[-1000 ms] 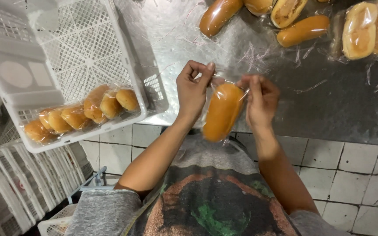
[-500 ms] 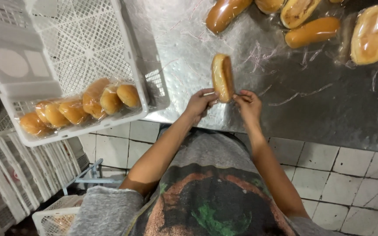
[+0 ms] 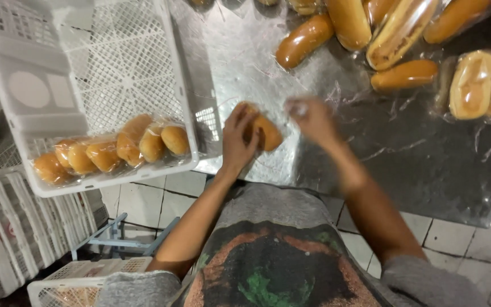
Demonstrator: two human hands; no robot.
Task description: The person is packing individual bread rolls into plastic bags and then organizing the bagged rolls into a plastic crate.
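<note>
My left hand [image 3: 238, 139] grips a golden bread roll in a clear plastic bag [image 3: 267, 133] just above the near edge of the steel table [image 3: 427, 165]. My right hand [image 3: 311, 118] is blurred beside the roll, its fingers pinched on the end of the bag's plastic. A white plastic crate [image 3: 103, 74] sits tilted on the table's left end, with several bagged rolls [image 3: 115, 149] lined up along its near wall.
More bagged rolls [image 3: 370, 40] lie spread over the far right of the table, some split open [image 3: 484, 85]. Stacked white crates [image 3: 7, 227] stand on the tiled floor at lower left, beside a metal frame [image 3: 115, 239].
The bagged roll went from hanging between both hands to spinning upright, and is now lower, held in my left hand. My right hand has pulled away to the right with the bag's end.
</note>
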